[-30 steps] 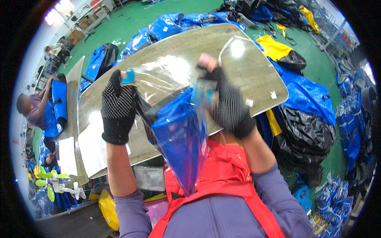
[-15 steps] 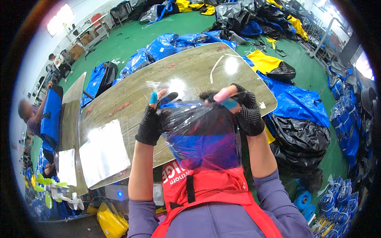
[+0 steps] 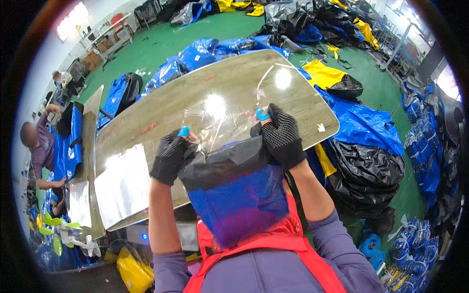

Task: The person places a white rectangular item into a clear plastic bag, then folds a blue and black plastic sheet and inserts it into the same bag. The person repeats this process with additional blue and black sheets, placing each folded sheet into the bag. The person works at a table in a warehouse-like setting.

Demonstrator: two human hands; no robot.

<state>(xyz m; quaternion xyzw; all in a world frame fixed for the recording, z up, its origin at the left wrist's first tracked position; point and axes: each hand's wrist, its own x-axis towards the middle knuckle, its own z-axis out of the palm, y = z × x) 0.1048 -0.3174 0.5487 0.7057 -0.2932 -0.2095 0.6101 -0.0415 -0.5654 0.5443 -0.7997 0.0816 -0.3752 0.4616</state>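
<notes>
A blue and black folded bag [image 3: 237, 193], which looks wrapped in clear plastic film, hangs in front of my chest at the near edge of the table [image 3: 195, 93]. My left hand [image 3: 171, 154], in a black fingerless glove with blue tape on the thumb, grips its upper left corner. My right hand [image 3: 283, 136], gloved the same way, has the upper right corner pinched. Clear film sticks up between the two hands along the top edge. The fingers behind the black band are partly hidden.
A stack of clear plastic sleeves [image 3: 122, 178] lies on the table's left part. Blue and black bags [image 3: 364, 151] are piled to the right, with a yellow bag [image 3: 325, 75] behind. At the left, another person [image 3: 44, 146] handles a blue bag. A small green-bladed fan [image 3: 63, 229] stands lower left.
The package has turned its blue side more squarely into view, and the loose film above it has come down. My left hand has shifted left; the person at left has raised an arm.
</notes>
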